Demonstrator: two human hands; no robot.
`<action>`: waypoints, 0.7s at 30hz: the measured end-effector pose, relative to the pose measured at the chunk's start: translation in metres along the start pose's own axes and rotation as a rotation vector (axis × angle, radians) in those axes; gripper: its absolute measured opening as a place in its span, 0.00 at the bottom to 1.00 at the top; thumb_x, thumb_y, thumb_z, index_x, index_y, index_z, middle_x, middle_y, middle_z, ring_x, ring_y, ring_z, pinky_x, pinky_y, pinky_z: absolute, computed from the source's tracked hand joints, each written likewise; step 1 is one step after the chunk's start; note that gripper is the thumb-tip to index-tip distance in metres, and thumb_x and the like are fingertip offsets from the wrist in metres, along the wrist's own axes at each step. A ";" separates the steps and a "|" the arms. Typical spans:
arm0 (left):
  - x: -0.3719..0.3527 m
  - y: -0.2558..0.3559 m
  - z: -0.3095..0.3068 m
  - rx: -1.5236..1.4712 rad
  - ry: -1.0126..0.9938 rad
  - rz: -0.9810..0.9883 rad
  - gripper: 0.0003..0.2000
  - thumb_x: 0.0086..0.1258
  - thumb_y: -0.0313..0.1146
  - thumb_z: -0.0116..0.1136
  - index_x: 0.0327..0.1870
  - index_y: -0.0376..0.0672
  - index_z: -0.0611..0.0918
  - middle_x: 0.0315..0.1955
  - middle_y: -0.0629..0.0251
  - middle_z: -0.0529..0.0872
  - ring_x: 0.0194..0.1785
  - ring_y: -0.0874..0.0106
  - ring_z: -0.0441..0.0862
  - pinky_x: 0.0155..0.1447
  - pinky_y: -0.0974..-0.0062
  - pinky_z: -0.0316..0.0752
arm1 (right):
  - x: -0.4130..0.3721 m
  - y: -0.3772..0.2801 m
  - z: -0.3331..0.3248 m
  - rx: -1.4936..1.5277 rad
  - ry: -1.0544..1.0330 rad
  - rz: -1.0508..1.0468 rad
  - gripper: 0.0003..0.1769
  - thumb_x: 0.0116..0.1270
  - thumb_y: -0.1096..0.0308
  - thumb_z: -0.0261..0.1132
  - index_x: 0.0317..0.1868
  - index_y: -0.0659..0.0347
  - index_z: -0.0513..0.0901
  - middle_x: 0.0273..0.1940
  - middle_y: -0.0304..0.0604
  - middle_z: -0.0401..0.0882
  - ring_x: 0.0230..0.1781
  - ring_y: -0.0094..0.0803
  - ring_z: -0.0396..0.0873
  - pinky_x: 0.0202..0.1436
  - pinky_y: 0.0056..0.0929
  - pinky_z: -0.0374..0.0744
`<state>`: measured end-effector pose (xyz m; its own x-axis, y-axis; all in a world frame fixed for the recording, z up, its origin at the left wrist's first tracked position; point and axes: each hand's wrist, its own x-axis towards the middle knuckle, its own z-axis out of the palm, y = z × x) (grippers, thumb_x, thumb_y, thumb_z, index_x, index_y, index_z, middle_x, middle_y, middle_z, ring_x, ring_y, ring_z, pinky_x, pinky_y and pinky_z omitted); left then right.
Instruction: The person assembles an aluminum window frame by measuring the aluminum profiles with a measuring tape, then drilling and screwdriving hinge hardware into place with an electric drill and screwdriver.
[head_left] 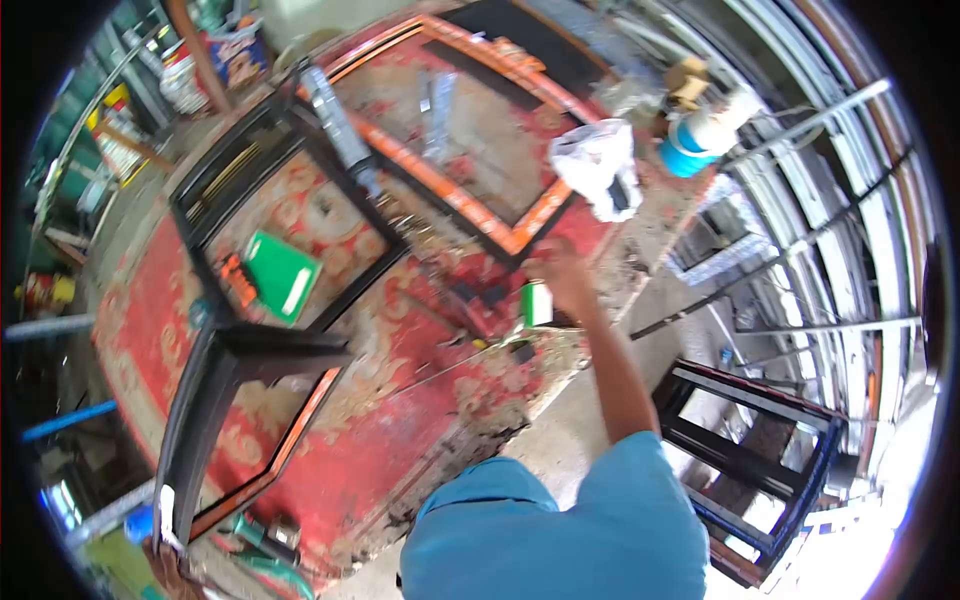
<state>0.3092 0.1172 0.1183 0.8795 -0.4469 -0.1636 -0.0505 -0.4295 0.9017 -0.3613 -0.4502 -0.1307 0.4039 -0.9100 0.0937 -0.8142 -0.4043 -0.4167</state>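
My right hand (562, 280) reaches over the table by the near corner of an orange-and-black frame (455, 192). Just below it is a small green-and-white box (537, 304); blur hides whether the fingers touch anything. At the lower left edge, my left hand (172, 572), partly cut off, is closed around the end of a black frame (192, 430). This frame is tilted up from the table, with an orange strip along one lower bar. Inside the black frame section farther back lie a green box (282, 277) and an orange-and-black object (237, 280).
The table has a worn red patterned cover (390, 440) with scattered tools and debris. A white plastic bag (597, 165) and a blue-and-white container (690, 147) stand toward the right. Metal bars (810, 150) fill the right side. More frames (750, 450) lean low at right.
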 end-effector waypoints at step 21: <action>-0.029 0.004 0.041 -0.227 -0.078 0.170 0.20 0.74 0.36 0.68 0.61 0.42 0.74 0.45 0.74 0.79 0.42 0.82 0.74 0.47 0.84 0.70 | -0.012 -0.271 -0.002 1.034 -0.172 -0.163 0.54 0.63 0.51 0.76 0.79 0.59 0.53 0.76 0.60 0.58 0.78 0.56 0.59 0.79 0.48 0.63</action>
<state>0.2642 0.0957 0.1102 0.8280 -0.5602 -0.0246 -0.0795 -0.1607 0.9838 -0.1463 -0.3294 -0.0176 0.5957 -0.7938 0.1228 -0.0262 -0.1720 -0.9847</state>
